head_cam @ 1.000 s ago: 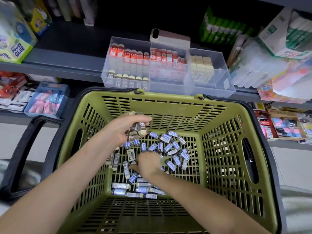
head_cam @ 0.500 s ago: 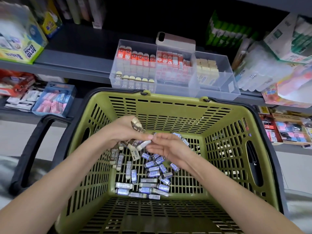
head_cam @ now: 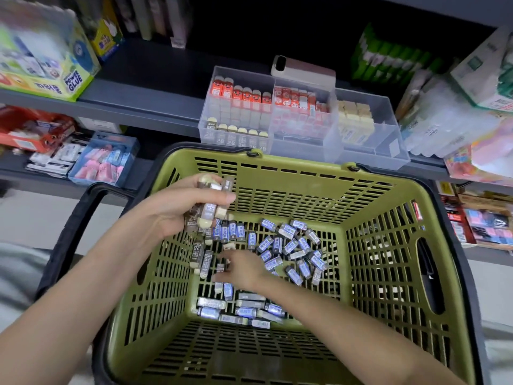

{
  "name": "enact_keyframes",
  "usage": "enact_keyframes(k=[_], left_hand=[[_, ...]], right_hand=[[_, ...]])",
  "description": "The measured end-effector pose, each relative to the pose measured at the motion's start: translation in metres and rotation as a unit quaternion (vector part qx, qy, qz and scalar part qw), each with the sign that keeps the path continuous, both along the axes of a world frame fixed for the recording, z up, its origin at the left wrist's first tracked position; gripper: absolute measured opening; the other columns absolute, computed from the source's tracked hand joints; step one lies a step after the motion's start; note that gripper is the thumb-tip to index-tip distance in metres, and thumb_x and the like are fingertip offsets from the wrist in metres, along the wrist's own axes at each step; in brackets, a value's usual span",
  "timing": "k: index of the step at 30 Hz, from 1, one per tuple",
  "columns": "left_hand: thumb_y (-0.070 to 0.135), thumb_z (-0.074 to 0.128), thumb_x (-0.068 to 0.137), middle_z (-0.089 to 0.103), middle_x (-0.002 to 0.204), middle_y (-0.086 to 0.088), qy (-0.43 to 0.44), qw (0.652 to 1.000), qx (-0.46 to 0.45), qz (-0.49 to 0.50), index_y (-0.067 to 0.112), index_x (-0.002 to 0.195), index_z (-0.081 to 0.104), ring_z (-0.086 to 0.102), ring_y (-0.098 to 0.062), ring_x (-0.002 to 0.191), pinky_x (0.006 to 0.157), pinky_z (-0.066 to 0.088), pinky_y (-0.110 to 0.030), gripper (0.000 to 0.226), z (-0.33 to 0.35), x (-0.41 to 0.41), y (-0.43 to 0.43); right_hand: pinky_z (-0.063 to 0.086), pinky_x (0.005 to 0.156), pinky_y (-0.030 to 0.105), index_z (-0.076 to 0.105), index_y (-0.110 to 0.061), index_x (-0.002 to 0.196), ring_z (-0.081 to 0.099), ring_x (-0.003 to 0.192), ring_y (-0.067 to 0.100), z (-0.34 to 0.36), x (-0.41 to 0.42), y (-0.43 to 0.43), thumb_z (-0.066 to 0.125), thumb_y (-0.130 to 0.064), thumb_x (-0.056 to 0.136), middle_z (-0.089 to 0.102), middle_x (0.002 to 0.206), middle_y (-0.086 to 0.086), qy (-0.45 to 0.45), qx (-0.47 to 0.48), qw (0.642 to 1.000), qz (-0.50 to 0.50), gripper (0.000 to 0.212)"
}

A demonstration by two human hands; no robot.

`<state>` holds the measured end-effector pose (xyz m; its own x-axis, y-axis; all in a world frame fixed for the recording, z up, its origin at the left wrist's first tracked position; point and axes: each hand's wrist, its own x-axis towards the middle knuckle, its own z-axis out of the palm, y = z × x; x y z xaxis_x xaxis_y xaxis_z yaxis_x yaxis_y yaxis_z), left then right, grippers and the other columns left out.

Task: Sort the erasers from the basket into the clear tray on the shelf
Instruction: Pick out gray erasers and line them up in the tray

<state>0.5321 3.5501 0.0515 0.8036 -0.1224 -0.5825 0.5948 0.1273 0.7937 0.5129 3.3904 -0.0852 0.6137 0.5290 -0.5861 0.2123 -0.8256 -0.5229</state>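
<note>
Dropped the right hand (head_cam: 241,269) back from the left hand (head_cam: 172,212) to the floor of the olive-green slotted plastic basket (head_cam: 388,245), over loose grey-sleeved cream erasers (head_cam: 206,261) by its left wall. Cannot tell, through blur, whether pinching yet. Clutching a gathered eraser bundle (head_cam: 209,209) in the left fingers. Still collecting, judging by that; nothing carried yet to the clear plastic tray (head_cam: 372,157) at the front edge of the dark grey shelf (head_cam: 144,107).

I'm working w/ one cam only, the head view, wide-angle. It's sitting above the green basket (head_cam: 299,163), looking fwd and down into it from close in. Both forearms are showing from the bottom corners, w/ the left hand (head_cam: 172,209), gripping erasers (head_cam: 208,211), and the right hand (head_cam: 244,269) landing mid-frame. The shelf (head_cam: 138,107) w/ the clear tray (head_cam: 388,151) is filling the top, just beyond the basket's far rim.
</note>
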Motion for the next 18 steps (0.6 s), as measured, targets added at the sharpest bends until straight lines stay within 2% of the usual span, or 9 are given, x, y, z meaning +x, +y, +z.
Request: enact_keyframes(k=[2, 5, 8, 9, 10, 12, 14, 15, 18], left_hand=[[0.014, 0.088, 0.04, 0.066, 0.065, 0.001, -0.005, 1.0, -0.009, 0.017, 0.017, 0.091, 0.061, 0.061, -0.011, 0.052, 0.049, 0.05, -0.023, 0.058, 0.0, 0.001, 0.001], [0.017, 0.082, 0.045, 0.065, 0.063, 0.0, -0.01, 0.999, -0.032, 0.038, 0.016, 0.089, 0.059, 0.061, -0.011, 0.049, 0.044, 0.05, -0.022, 0.049, 0.0, 0.003, 0.001], [0.018, 0.08, 0.047, 0.065, 0.064, 0.0, -0.022, 0.998, -0.034, 0.042, 0.015, 0.091, 0.059, 0.061, -0.011, 0.05, 0.044, 0.049, -0.021, 0.049, -0.001, 0.002, 0.001], [0.018, 0.08, 0.047, 0.065, 0.064, -0.001, -0.024, 0.998, -0.034, 0.042, 0.016, 0.092, 0.059, 0.061, -0.011, 0.05, 0.044, 0.049, -0.021, 0.05, -0.001, 0.002, 0.002], [0.017, 0.08, 0.047, 0.064, 0.065, -0.001, -0.026, 0.998, -0.036, 0.044, 0.016, 0.092, 0.059, 0.061, -0.011, 0.051, 0.044, 0.049, -0.021, 0.05, -0.001, 0.002, 0.002], [0.016, 0.08, 0.048, 0.064, 0.067, -0.001, -0.029, 0.998, -0.038, 0.048, 0.016, 0.094, 0.059, 0.061, -0.012, 0.052, 0.045, 0.05, -0.021, 0.05, -0.001, 0.003, 0.001], [0.011, 0.084, 0.048, 0.065, 0.068, -0.002, -0.041, 0.997, -0.042, 0.05, 0.015, 0.095, 0.059, 0.062, -0.012, 0.054, 0.045, 0.05, -0.022, 0.054, 0.0, 0.004, 0.001], [0.007, 0.087, 0.047, 0.065, 0.068, -0.002, -0.05, 0.996, -0.044, 0.052, 0.014, 0.096, 0.059, 0.062, -0.012, 0.054, 0.045, 0.049, -0.022, 0.056, 0.001, 0.005, 0.001], [0.016, 0.087, 0.045, 0.065, 0.067, -0.002, -0.087, 0.99, -0.077, 0.083, 0.015, 0.092, 0.061, 0.062, -0.012, 0.054, 0.044, 0.047, -0.022, 0.054, 0.006, 0.011, 0.003]], right_hand=[[0.046, 0.078, 0.032, 0.052, -0.014, 0.129, 0.06, 0.107, 0.029, -0.014, -0.006, 0.009, 0.064, -0.046, 0.083, 0.065, 0.115, 0.013, -0.036, -0.036, 0.999, -0.004, 0.057], [0.044, 0.066, 0.031, 0.059, -0.01, 0.1, 0.062, 0.09, 0.028, -0.022, -0.014, 0.014, 0.065, -0.042, 0.083, 0.067, 0.095, 0.011, -0.091, -0.046, 0.994, -0.039, 0.037], [0.05, 0.067, 0.03, 0.059, -0.018, 0.076, 0.063, 0.083, 0.022, -0.027, -0.014, 0.01, 0.071, -0.02, 0.077, 0.065, 0.084, 0.002, -0.031, 0.013, 0.992, -0.121, 0.012], [0.051, 0.068, 0.03, 0.056, -0.022, 0.069, 0.062, 0.08, 0.021, -0.024, -0.011, 0.008, 0.071, -0.013, 0.075, 0.062, 0.079, -0.001, 0.007, 0.03, 0.986, -0.161, 0.018], [0.051, 0.068, 0.032, 0.053, -0.024, 0.068, 0.06, 0.073, 0.02, -0.021, -0.008, 0.006, 0.071, -0.009, 0.074, 0.059, 0.075, -0.002, 0.044, 0.052, 0.977, -0.201, 0.024], [0.053, 0.063, 0.034, 0.056, -0.019, 0.082, 0.055, 0.059, 0.018, -0.01, -0.001, -0.002, 0.07, -0.004, 0.076, 0.058, 0.07, 0.001, 0.136, 0.119, 0.947, -0.267, 0.021], [0.053, 0.056, 0.024, 0.058, -0.004, 0.104, 0.055, 0.054, 0.012, 0.007, 0.008, -0.013, 0.069, -0.004, 0.081, 0.061, 0.073, 0.004, 0.214, 0.191, 0.909, -0.302, 0.026], [0.052, 0.054, 0.02, 0.06, -0.001, 0.106, 0.055, 0.053, 0.01, 0.019, 0.013, -0.019, 0.07, -0.007, 0.082, 0.063, 0.073, 0.002, 0.237, 0.221, 0.894, -0.309, 0.027], [0.048, 0.051, 0.019, 0.063, -0.008, 0.082, 0.052, 0.052, 0.007, 0.061, 0.032, -0.035, 0.07, -0.015, 0.082, 0.061, 0.06, -0.005, 0.24, 0.31, 0.866, -0.311, 0.01]])
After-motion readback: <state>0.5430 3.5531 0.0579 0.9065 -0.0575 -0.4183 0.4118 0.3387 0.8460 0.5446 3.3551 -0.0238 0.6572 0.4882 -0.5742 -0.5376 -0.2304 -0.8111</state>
